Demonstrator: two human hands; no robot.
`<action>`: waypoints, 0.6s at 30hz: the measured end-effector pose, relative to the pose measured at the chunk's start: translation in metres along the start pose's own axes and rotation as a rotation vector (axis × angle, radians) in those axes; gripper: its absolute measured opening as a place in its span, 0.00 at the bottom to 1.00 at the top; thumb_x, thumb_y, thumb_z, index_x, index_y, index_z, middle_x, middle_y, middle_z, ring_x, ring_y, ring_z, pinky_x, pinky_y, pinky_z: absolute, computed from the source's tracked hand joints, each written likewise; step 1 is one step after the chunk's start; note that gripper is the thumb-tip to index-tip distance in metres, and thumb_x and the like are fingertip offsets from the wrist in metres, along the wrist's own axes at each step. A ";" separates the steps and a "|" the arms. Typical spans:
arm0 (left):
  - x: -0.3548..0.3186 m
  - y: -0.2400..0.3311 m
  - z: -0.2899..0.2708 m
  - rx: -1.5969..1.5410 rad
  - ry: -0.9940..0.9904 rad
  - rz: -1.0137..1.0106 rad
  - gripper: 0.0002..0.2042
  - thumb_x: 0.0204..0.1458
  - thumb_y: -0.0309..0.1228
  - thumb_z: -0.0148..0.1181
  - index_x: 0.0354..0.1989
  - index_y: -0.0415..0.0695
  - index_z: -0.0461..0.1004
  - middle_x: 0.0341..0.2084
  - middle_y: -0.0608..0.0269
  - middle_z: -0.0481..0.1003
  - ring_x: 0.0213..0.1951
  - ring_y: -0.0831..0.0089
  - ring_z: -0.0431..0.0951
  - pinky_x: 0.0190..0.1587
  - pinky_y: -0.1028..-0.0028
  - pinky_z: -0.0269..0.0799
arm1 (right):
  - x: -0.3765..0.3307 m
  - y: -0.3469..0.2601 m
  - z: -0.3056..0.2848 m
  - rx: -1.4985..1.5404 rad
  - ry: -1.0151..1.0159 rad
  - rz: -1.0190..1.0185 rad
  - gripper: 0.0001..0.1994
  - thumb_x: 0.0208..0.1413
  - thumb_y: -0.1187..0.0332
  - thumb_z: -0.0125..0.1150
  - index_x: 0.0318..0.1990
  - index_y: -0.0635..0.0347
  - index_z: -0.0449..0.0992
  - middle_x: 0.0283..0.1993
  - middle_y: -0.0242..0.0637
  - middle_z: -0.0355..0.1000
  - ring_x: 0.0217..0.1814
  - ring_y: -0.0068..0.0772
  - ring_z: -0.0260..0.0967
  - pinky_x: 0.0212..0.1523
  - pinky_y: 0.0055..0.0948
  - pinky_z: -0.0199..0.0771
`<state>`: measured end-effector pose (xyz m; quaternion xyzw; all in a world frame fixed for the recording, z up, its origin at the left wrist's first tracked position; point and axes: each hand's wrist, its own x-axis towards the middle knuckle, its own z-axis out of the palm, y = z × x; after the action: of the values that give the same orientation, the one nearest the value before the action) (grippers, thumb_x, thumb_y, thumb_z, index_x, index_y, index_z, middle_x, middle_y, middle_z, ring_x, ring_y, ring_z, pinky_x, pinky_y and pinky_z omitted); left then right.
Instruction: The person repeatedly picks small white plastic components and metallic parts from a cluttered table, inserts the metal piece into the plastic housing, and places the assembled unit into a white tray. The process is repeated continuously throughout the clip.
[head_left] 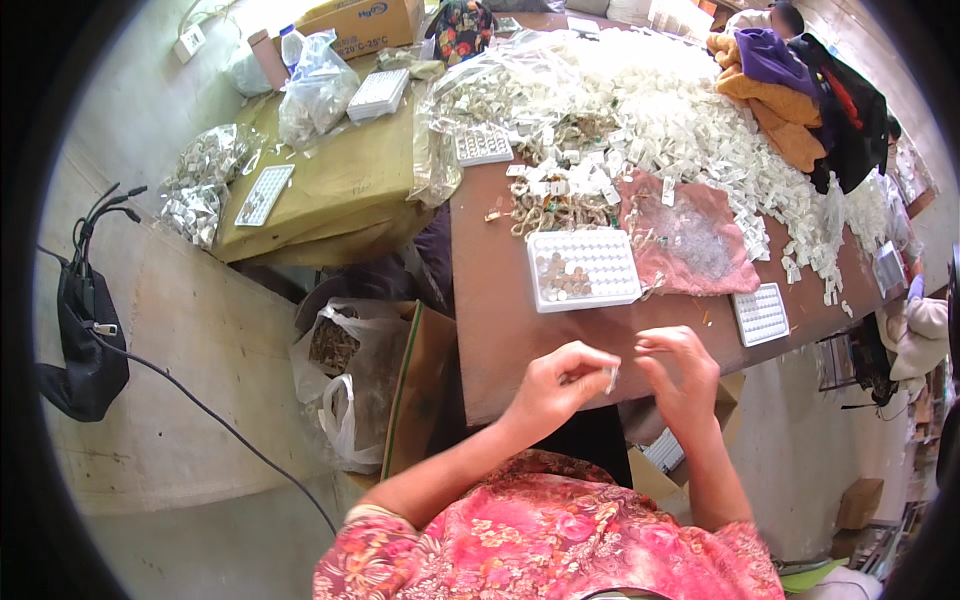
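Note:
Both hands are raised over the near edge of the brown table. My left hand is closed in a pinch on a small whitish piece, too small to make out further. Just to its right is my right hand, its fingers curved and the thumb apart from the fingertips; nothing shows between them. Beyond the hands lies a white tray with rows of slots and several small round brownish discs at its left. Beside the tray, a pink cloth bears a heap of fine clear bits.
A large heap of small clear-white packets covers the table's far side. Twisted cord lies behind the tray. Another white slotted tray sits at the right edge. Left are a cloth-covered table and a cardboard box with plastic bags.

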<state>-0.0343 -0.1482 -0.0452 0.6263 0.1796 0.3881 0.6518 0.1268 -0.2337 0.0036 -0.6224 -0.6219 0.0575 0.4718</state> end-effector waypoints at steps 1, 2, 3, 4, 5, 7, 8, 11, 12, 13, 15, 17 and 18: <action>0.012 0.010 -0.011 0.302 -0.063 0.265 0.09 0.54 0.26 0.60 0.43 0.39 0.75 0.31 0.61 0.76 0.34 0.72 0.77 0.43 0.75 0.73 | -0.006 -0.002 -0.004 0.035 0.095 0.082 0.10 0.48 0.80 0.63 0.39 0.63 0.76 0.32 0.40 0.73 0.32 0.35 0.74 0.35 0.27 0.74; 0.027 0.020 -0.022 0.580 -0.115 0.581 0.08 0.53 0.26 0.61 0.41 0.39 0.76 0.30 0.60 0.76 0.34 0.70 0.78 0.43 0.74 0.73 | -0.011 -0.004 -0.007 0.078 0.199 0.160 0.10 0.48 0.79 0.63 0.40 0.62 0.76 0.31 0.40 0.73 0.32 0.36 0.74 0.34 0.27 0.74; 0.063 0.025 -0.037 0.780 -0.032 0.933 0.07 0.48 0.26 0.63 0.37 0.42 0.78 0.29 0.56 0.75 0.35 0.62 0.77 0.43 0.69 0.74 | -0.016 -0.004 -0.009 0.033 0.176 0.158 0.10 0.49 0.79 0.63 0.40 0.63 0.77 0.32 0.40 0.73 0.32 0.33 0.74 0.35 0.26 0.74; 0.098 0.032 -0.056 0.900 0.053 0.889 0.11 0.45 0.29 0.66 0.38 0.43 0.78 0.31 0.55 0.75 0.39 0.58 0.77 0.44 0.63 0.73 | -0.020 -0.005 -0.008 0.017 0.115 0.177 0.10 0.49 0.79 0.64 0.40 0.63 0.77 0.33 0.40 0.74 0.32 0.33 0.74 0.35 0.26 0.74; 0.134 0.035 -0.067 1.125 0.200 0.611 0.16 0.46 0.32 0.66 0.44 0.44 0.76 0.36 0.50 0.76 0.43 0.56 0.76 0.43 0.62 0.73 | -0.024 -0.005 -0.005 0.008 0.075 0.179 0.09 0.49 0.79 0.64 0.40 0.63 0.77 0.33 0.40 0.74 0.32 0.33 0.74 0.36 0.26 0.74; 0.196 0.037 -0.094 1.270 0.396 0.609 0.20 0.51 0.35 0.63 0.55 0.52 0.73 0.49 0.46 0.73 0.46 0.52 0.75 0.47 0.60 0.72 | -0.034 -0.006 -0.003 -0.017 0.024 0.203 0.08 0.49 0.79 0.64 0.38 0.63 0.77 0.33 0.41 0.74 0.31 0.33 0.74 0.35 0.26 0.74; 0.213 0.033 -0.104 1.203 0.452 0.565 0.18 0.52 0.38 0.62 0.53 0.54 0.75 0.50 0.49 0.73 0.48 0.52 0.74 0.46 0.59 0.72 | -0.038 -0.006 -0.005 -0.021 0.052 0.202 0.07 0.50 0.80 0.63 0.37 0.64 0.77 0.32 0.40 0.74 0.31 0.31 0.74 0.34 0.25 0.74; 0.250 0.015 -0.121 1.213 0.276 -0.066 0.16 0.51 0.45 0.62 0.47 0.56 0.78 0.48 0.55 0.75 0.48 0.54 0.74 0.46 0.59 0.71 | -0.043 -0.003 -0.011 0.011 0.103 0.275 0.03 0.52 0.80 0.61 0.35 0.67 0.77 0.29 0.37 0.73 0.29 0.25 0.74 0.33 0.22 0.72; 0.256 0.005 -0.120 1.355 0.281 -0.029 0.15 0.51 0.46 0.62 0.44 0.55 0.78 0.46 0.56 0.75 0.47 0.56 0.75 0.46 0.59 0.70 | -0.045 -0.004 -0.013 0.002 0.088 0.280 0.03 0.52 0.80 0.61 0.35 0.67 0.77 0.28 0.37 0.73 0.29 0.25 0.74 0.33 0.22 0.73; 0.260 -0.006 -0.118 1.498 0.313 0.077 0.15 0.50 0.47 0.61 0.41 0.55 0.79 0.43 0.58 0.76 0.46 0.57 0.76 0.46 0.58 0.70 | -0.047 -0.004 -0.016 -0.010 0.083 0.285 0.03 0.52 0.80 0.61 0.35 0.67 0.77 0.28 0.37 0.73 0.29 0.25 0.74 0.33 0.22 0.73; 0.272 -0.029 -0.113 1.643 0.331 0.200 0.14 0.49 0.48 0.62 0.37 0.54 0.80 0.39 0.60 0.76 0.44 0.59 0.76 0.46 0.58 0.69 | -0.052 -0.004 -0.021 -0.067 0.059 0.287 0.03 0.53 0.80 0.61 0.35 0.67 0.77 0.28 0.38 0.74 0.29 0.26 0.75 0.32 0.23 0.73; 0.284 -0.049 -0.111 1.637 0.290 0.166 0.13 0.49 0.48 0.62 0.35 0.54 0.80 0.37 0.63 0.77 0.43 0.61 0.77 0.45 0.58 0.69 | -0.056 -0.004 -0.021 -0.064 0.086 0.284 0.03 0.53 0.80 0.61 0.35 0.67 0.77 0.28 0.38 0.74 0.29 0.26 0.74 0.32 0.23 0.72; 0.287 -0.058 -0.111 1.634 0.285 0.174 0.12 0.48 0.47 0.63 0.34 0.54 0.80 0.36 0.63 0.77 0.42 0.61 0.77 0.45 0.59 0.70 | -0.058 -0.004 -0.021 -0.062 0.095 0.293 0.03 0.53 0.80 0.61 0.35 0.67 0.77 0.29 0.39 0.75 0.28 0.26 0.74 0.31 0.23 0.72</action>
<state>0.0842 0.1420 -0.0450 0.8586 0.4363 0.2602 -0.0690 0.1252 -0.2933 -0.0126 -0.7227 -0.5029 0.0769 0.4678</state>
